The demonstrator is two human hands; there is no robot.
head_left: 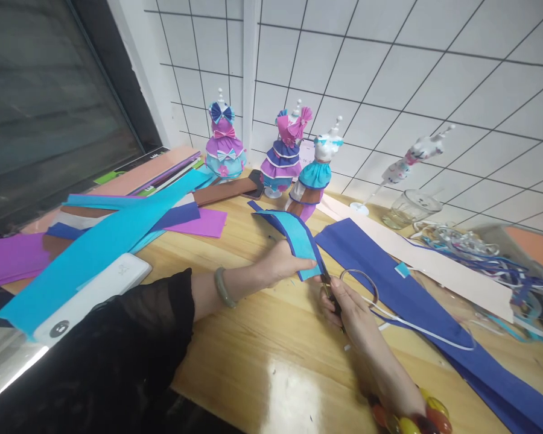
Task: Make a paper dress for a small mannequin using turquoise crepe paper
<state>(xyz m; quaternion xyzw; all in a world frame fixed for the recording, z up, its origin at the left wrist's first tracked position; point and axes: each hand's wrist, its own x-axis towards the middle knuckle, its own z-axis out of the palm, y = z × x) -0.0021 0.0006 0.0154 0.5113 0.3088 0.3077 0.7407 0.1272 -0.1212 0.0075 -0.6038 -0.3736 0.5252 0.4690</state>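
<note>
My left hand (284, 264) is closed on a light-blue strip (301, 238) with dark-blue edging, thumb on top near its front end. The strip looks like crepe paper and curves away toward the dolls. In my right hand (350, 304) is a pair of scissors (335, 296), dark at the handles, its blades up against the dark-blue edge of the strip. Whether the blades are apart I cannot tell. Just right of that hand lies a long dark-blue sheet (389, 277), with a thin white cord (428, 333) looped over it.
Small dress forms in paper dresses (226, 147) stand along the tiled wall, with a bare tilted one (405, 163) by a glass (411, 208). Folded coloured sheets (117, 226) and a white device (95, 295) lie left. A pale pink strip (416, 256) and tangled ribbons (470, 247) lie right.
</note>
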